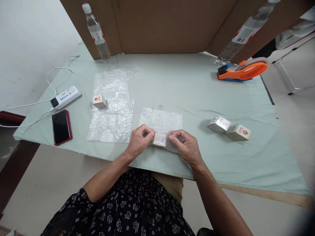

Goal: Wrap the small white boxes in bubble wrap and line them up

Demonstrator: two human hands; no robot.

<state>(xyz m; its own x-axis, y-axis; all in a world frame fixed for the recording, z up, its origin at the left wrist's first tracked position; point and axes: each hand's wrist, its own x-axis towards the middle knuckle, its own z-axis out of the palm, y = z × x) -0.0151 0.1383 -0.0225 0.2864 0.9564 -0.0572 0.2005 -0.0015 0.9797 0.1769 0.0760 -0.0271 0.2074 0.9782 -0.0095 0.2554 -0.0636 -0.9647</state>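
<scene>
Both hands meet at the near edge of the table over a small bubble wrap sheet (161,119). A small box (159,139) lies between them, partly rolled in the sheet's near end. My left hand (139,141) pinches the wrap and box from the left with curled fingers. From the right, my right hand (185,146) pinches the same wrapped box. A larger bubble wrap sheet (112,108) lies to the left with one small box (99,101) at its edge. Two more small boxes (228,128) lie to the right.
The table has a pale green cloth (187,91). On its left are a red phone (61,127) and a white power strip (66,97) with cables. An orange tape dispenser (242,70) sits far right. Two water bottles (97,32) stand against a cardboard wall (159,26).
</scene>
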